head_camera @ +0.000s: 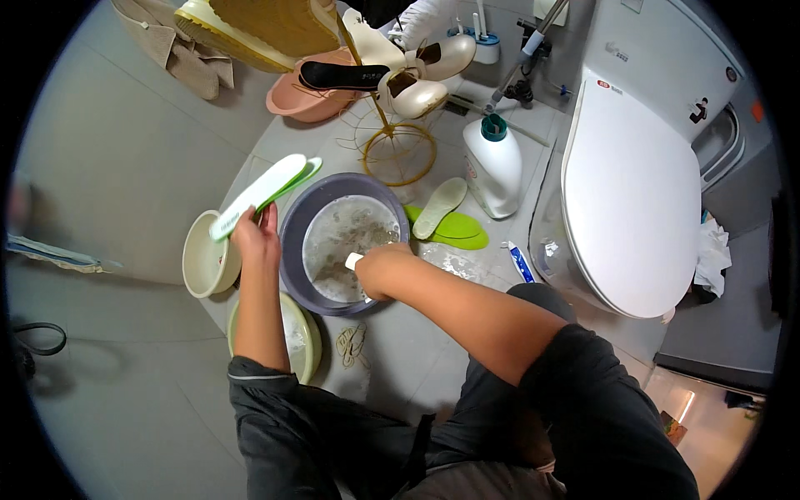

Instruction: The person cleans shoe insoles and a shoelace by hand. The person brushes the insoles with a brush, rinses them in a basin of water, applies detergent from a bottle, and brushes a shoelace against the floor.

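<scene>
My left hand (255, 236) is shut on a long white-and-green piece (265, 190) with rounded ends, raised above the rim of a cream basin (195, 284). A second white-and-green strip fans out behind it; I cannot tell whether the two are joined. Over the grey-purple basin (294, 278) my right hand (382, 269) is closed around a white object (354, 260), mostly hidden by the fingers. Cloudy, foamy water (340, 231) fills that basin. To its right, a pale insole (440, 206) lies across lime-green insoles (465, 234) on wet tiles.
A wire shoe rack (431, 159) holds pearly shoes (415, 99) and a black insole (344, 76). A white jug (500, 169), a blue-and-white tube (520, 262) and a toilet (631, 200) stand or lie rightward. Shoelaces (351, 345) lie near a pale green basin (312, 340). Behind sits a pink basin (294, 103).
</scene>
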{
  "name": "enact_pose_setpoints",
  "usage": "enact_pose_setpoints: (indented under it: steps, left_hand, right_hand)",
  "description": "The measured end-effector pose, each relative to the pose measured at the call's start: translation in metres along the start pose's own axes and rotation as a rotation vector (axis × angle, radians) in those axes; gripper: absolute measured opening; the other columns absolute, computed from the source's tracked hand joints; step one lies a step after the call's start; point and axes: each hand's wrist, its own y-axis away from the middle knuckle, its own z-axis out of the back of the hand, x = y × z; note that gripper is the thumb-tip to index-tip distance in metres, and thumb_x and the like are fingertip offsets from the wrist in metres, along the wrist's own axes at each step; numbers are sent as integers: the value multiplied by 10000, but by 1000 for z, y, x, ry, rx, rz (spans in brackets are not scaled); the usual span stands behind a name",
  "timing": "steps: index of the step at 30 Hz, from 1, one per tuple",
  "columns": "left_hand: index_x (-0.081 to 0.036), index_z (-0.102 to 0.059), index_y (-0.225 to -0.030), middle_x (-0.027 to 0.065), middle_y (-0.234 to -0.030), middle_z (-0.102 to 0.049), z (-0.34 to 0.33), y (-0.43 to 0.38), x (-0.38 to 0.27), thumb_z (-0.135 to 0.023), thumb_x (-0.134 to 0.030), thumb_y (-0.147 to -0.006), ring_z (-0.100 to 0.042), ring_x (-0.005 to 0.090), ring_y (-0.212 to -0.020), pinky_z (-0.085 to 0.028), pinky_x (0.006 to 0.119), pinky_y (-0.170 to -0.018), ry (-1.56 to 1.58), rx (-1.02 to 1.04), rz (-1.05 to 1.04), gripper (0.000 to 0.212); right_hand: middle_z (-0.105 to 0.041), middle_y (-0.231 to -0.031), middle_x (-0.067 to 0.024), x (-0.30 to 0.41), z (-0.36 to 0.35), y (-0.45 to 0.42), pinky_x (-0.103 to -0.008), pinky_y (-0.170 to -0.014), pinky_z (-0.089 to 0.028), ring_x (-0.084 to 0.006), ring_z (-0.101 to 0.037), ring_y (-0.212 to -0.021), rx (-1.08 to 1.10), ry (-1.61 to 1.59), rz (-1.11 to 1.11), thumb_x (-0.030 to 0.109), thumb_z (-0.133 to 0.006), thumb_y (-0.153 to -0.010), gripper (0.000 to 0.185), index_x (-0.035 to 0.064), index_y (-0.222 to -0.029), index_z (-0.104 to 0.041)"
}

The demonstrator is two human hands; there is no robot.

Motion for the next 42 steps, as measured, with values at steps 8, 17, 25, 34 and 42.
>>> enact_pose_setpoints:
  steps: [8, 17, 25, 34, 42]
  left_hand:
    - [42, -272, -1319, 143, -1082, -570, -51, -36, -39, -588, -18, -877, -626, 234, -903, -519, 354, -770, -457, 239, -70, 547]
    - [-28, -519, -1160, 108, -1043, -601, -14, -62, 79, -514, -147, -979, -611, 203, -890, -566, 348, -740, -283, 90, 443, 217]
    - [27, -478, -1185, 143, -1098, -562, -68, -96, 171, -502, -63, -966, -595, 253, -957, -570, 370, -829, -88, 160, 468, 239]
    - [56, -476, -1214, 188, -1132, -564, 17, -96, 219, -609, -194, -915, -591, 294, -1034, -514, 398, -924, -598, 256, 548, 412]
    - [-37, -607, -980, 34, -802, -593, 161, 1, 100, -646, -96, -834, -574, 136, -678, -479, 271, -608, -962, 235, 369, 162]
  right_hand:
    - [-687, -1089, -97, 1, 0, 14, -382, -786, -536, -258, -667, -997, -34, -8, 73, 97, -666, -751, 344, 66, -1092, -685]
    - [-696, -1087, -73, -36, -5, 14, -406, -743, -542, -265, -673, -989, 73, 80, 13, 142, -705, -747, 315, 99, -1059, -708]
    - [-627, -846, -165, -57, -19, 80, -423, -616, -532, -313, -658, -733, -172, -23, 161, 82, -584, -778, 142, 40, -889, -662]
    - [-617, -806, -178, -48, -22, 78, -425, -576, -530, -312, -651, -670, -187, 19, 238, 90, -590, -768, 104, 31, -808, -665]
    - [-631, -773, -175, -33, -37, 69, -424, -624, -534, -345, -647, -684, -356, 32, 348, 104, -569, -768, 143, 35, -850, -664]
